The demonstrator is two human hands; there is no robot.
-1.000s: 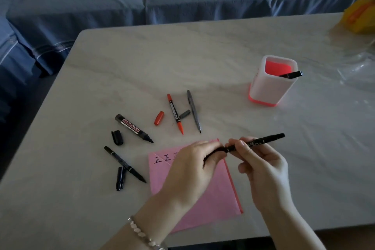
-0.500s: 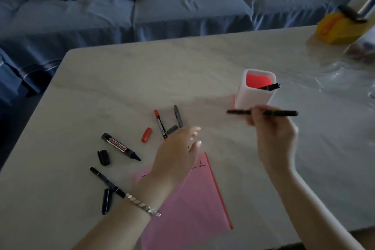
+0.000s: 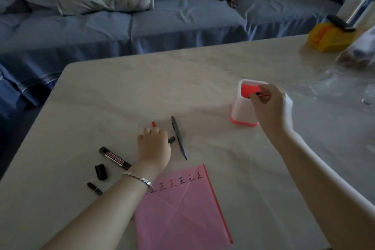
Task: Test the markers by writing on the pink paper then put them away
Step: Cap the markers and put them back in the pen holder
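Note:
The pink paper (image 3: 182,211) lies at the table's near edge with a row of written characters along its top. My left hand (image 3: 154,145) lies curled over the red marker (image 3: 153,124), of which only the far tip shows. My right hand (image 3: 271,106) pinches a black marker (image 3: 257,94) at the mouth of the white pen holder (image 3: 242,112), which is red inside. A grey pen (image 3: 178,137) and its small cap (image 3: 171,139) lie just right of my left hand.
Left of my left wrist lie a thick whiteboard marker (image 3: 114,158), a black cap (image 3: 101,171) and a thin black marker (image 3: 94,188) partly under my forearm. A yellow object (image 3: 328,39) and clear plastic (image 3: 345,79) sit far right. A blue sofa (image 3: 182,24) runs behind the table.
My right hand carried the capped black marker from above the paper to the pen holder. My left hand let go of it and moved left onto the red marker.

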